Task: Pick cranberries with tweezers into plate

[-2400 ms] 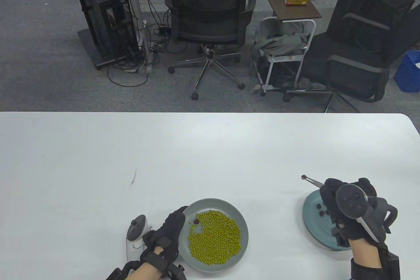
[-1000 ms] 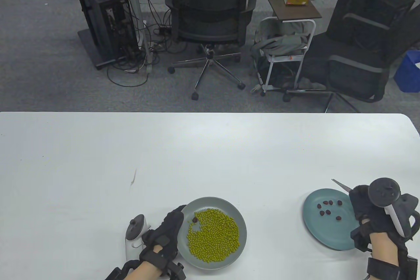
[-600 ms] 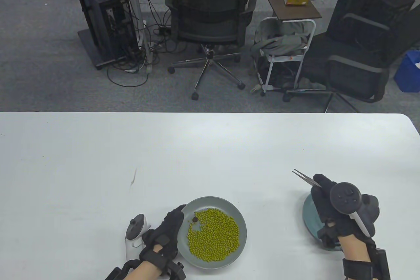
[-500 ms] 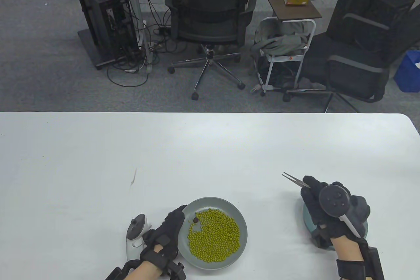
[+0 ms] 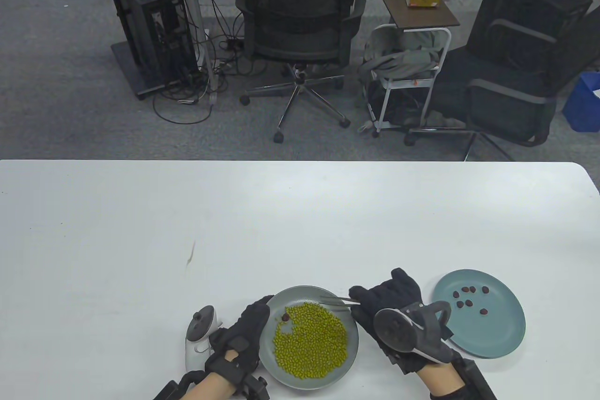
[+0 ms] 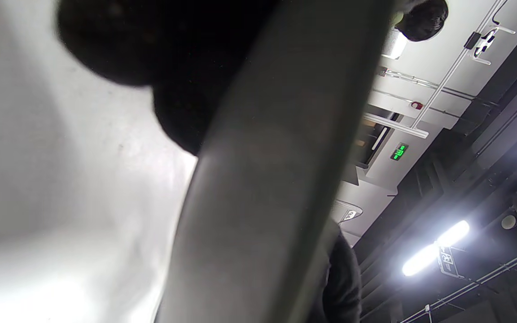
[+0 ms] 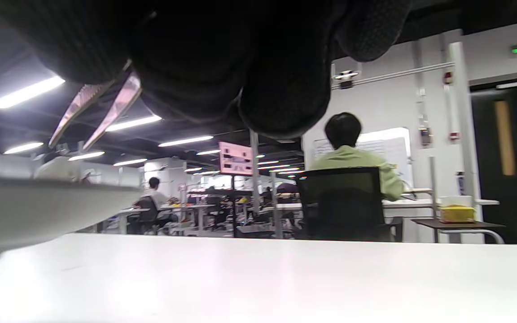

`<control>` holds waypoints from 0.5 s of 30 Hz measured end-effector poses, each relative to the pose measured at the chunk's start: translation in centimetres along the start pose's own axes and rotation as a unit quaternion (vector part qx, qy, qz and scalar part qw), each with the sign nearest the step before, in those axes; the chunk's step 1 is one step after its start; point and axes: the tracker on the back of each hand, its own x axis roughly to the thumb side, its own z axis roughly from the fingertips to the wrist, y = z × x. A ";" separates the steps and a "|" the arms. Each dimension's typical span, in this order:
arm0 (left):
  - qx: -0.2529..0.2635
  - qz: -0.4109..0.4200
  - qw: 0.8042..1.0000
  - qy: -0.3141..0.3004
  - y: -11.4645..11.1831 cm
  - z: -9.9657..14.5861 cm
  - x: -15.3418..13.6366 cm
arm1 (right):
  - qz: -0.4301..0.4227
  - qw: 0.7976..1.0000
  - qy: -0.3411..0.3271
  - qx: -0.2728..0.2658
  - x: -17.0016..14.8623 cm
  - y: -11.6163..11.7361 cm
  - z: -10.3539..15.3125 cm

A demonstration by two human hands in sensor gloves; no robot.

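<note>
A grey plate (image 5: 349,339) holds a heap of green beans (image 5: 311,341) and one dark cranberry (image 5: 284,316) at the heap's upper left. My left hand (image 5: 246,332) grips this plate's left rim; the rim (image 6: 258,188) fills the left wrist view. My right hand (image 5: 391,311) holds metal tweezers (image 5: 338,299) over the plate's far right part, tips pointing left, slightly apart and empty. The tweezers also show in the right wrist view (image 7: 94,112). A teal plate (image 5: 499,341) at the right holds several cranberries (image 5: 468,299).
A white tracker (image 5: 199,336) sits on the back of my left hand. A small dark mark (image 5: 190,257) is on the white table (image 5: 281,222). Office chairs and a side table stand beyond the far edge.
My right hand has moved left from the teal plate to over the bean plate with the tweezers empty. The teal plate is uncovered. The bean plate and left hand shifted slightly right.
</note>
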 end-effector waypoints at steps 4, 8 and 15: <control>-0.006 -0.002 1.000 0.001 -0.4 0.0 -0.1 | 0.026 0.999 -0.038 0.000 2.5 0.3 0.0; -0.009 -0.003 1.000 0.001 -0.6 0.0 -0.1 | 0.035 0.998 -0.052 0.002 3.8 0.7 -0.1; -0.015 -0.011 1.000 -0.001 -0.8 0.0 -0.2 | 0.051 0.997 -0.056 -0.004 4.8 1.3 0.0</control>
